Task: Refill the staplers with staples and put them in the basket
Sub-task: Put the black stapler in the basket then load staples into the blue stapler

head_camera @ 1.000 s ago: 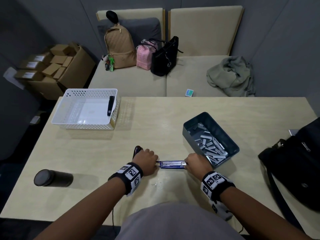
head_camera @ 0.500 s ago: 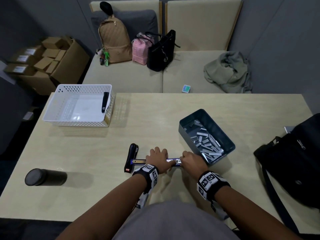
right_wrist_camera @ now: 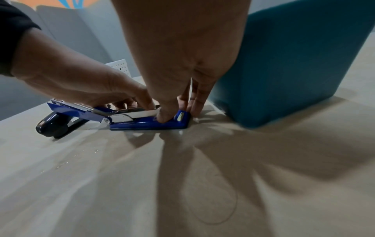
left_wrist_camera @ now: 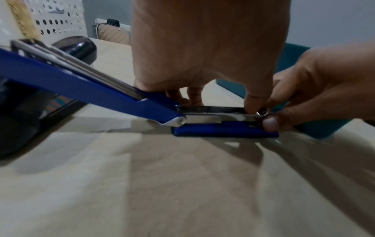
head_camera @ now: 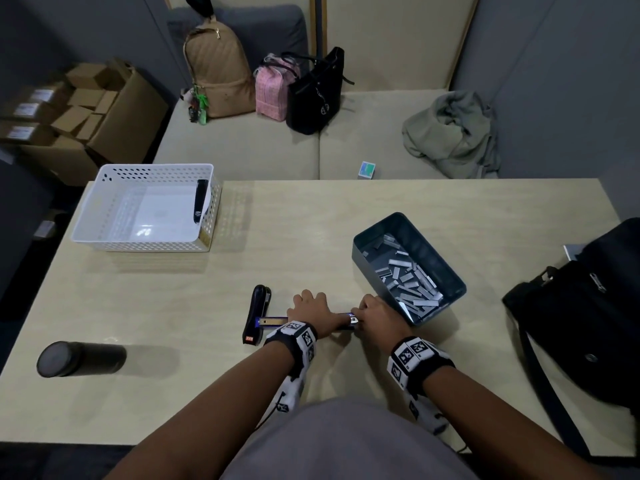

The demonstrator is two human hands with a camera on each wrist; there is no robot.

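A blue stapler point(head_camera: 349, 319) lies opened out flat near the table's front edge. Its top arm point(left_wrist_camera: 97, 86) rests tilted on a black stapler point(head_camera: 257, 311) to the left. My left hand point(head_camera: 308, 308) holds the middle of the blue stapler with fingers curled down onto its metal magazine point(left_wrist_camera: 205, 109). At the front end of the stapler's base point(right_wrist_camera: 146, 124), my right hand point(head_camera: 377, 315) pinches with thumb and fingers. Another black stapler point(head_camera: 200, 202) lies inside the white basket point(head_camera: 138, 242) at the back left. A dark teal bin point(head_camera: 374, 275) of staple strips point(head_camera: 408, 278) stands just right of my right hand.
A black tumbler point(head_camera: 81, 358) lies on its side at the front left. A black bag point(head_camera: 588, 323) sits on the table's right edge. Behind the table are a sofa with several bags point(head_camera: 218, 71), a crumpled jacket point(head_camera: 450, 133) and cardboard boxes point(head_camera: 86, 112).
My left hand slid right from the stapler's hinge end to its middle, uncovering the top arm and the black stapler. Both hands have come closer together over the magazine.
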